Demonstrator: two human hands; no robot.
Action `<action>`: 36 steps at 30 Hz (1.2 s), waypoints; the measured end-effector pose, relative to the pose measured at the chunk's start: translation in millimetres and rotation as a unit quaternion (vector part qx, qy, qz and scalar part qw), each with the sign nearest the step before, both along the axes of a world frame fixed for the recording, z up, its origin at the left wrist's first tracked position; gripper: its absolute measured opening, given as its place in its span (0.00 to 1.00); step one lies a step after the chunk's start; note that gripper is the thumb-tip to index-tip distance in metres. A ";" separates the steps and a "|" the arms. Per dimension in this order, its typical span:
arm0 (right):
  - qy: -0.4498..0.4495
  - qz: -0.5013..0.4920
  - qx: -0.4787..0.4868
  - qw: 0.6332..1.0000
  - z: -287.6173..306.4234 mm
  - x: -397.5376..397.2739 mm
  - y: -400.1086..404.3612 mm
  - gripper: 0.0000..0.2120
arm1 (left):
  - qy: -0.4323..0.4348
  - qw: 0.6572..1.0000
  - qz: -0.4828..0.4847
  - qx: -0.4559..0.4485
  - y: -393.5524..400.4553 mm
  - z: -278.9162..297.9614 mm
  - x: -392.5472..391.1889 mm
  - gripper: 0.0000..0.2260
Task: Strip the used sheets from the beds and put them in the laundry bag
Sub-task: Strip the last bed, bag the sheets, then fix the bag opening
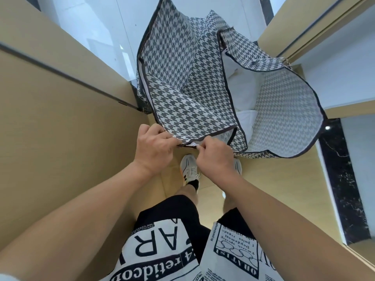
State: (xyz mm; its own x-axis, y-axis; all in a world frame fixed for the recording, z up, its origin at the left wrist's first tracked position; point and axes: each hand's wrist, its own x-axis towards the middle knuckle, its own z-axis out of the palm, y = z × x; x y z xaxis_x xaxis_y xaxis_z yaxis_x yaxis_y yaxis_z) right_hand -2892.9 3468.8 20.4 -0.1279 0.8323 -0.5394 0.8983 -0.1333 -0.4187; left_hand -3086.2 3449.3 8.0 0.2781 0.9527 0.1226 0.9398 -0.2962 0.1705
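Head | both hands' fingers pinch laundry bag (pixel 188 94) flap edge | walls close alongside

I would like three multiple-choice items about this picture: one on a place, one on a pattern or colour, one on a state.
1. Where does the white bedding lie?
A. inside the laundry bag
B. on the floor beside it
C. over the person's arm

2. What pattern has the bag?
A. red stripes
B. black-and-white houndstooth
C. plain blue

3. What do the hands do?
A. hang idle
B. both pinch the bag's flap edge
C. tie a shoe

Answers: 1 A, white folds show through the open mouth; 2 B, the check covers every panel; 3 B, the left hand and right hand grip the near hem.
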 end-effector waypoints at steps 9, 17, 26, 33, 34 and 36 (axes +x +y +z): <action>0.062 -0.015 -0.012 0.998 -0.3 -8.7 -5.5 0.07 | 0.057 0.996 -0.064 0.011 4.4 -8.4 20.5 0.06; -0.032 -0.081 0.000 0.996 -15.5 33.7 -3.5 0.07 | 0.045 0.997 -0.009 -0.064 -21.3 0.2 -18.9 0.09; -0.020 -0.116 0.018 0.993 -5.9 77.1 -26.5 0.09 | 0.077 0.977 -0.069 -0.185 -13.4 5.8 63.0 0.17; -0.038 -0.047 0.038 0.997 -2.6 107.1 -39.1 0.09 | 0.119 0.943 -0.132 -0.282 11.9 0.9 137.6 0.07; -0.036 -0.042 0.047 0.997 -2.8 112.8 -36.9 0.09 | 0.114 0.940 -0.138 -0.289 10.4 2.0 137.2 0.06; -0.035 -0.038 0.066 0.997 -2.9 123.4 -30.0 0.08 | 0.073 0.943 -0.130 -0.297 8.1 3.9 131.7 0.02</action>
